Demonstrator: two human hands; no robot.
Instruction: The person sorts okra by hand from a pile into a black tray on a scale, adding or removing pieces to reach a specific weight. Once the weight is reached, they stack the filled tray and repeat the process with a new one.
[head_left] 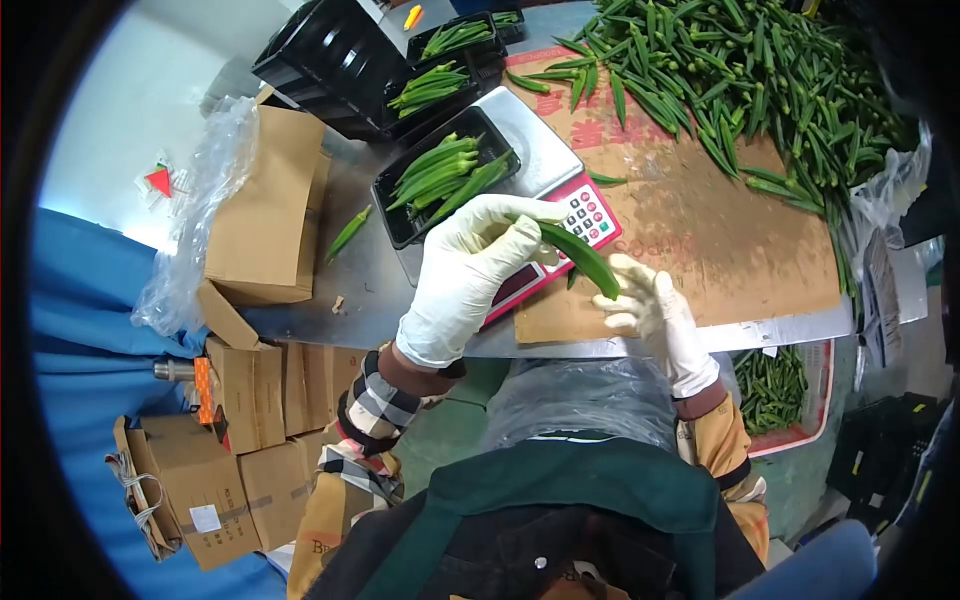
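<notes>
My left hand (480, 262), in a white glove, pinches one end of a green okra pod (583, 255) in front of the scale's keypad. The pod's other end points toward my right hand (655, 315), also gloved, whose fingers are apart with nothing in them. Just beyond my left hand, a black tray (404, 232) holding several okra pods (440, 172) rests on a pink-and-white weighing scale (540, 140). The keypad (588, 217) shows, while my left hand partly covers the display side.
A big okra heap (745, 80) covers the back right of a cardboard sheet (770, 270). Stacked black trays (330, 60) and filled trays (430, 90) stand at the back. An open carton (262, 200) is left; a crate of okra (775, 395) sits below right.
</notes>
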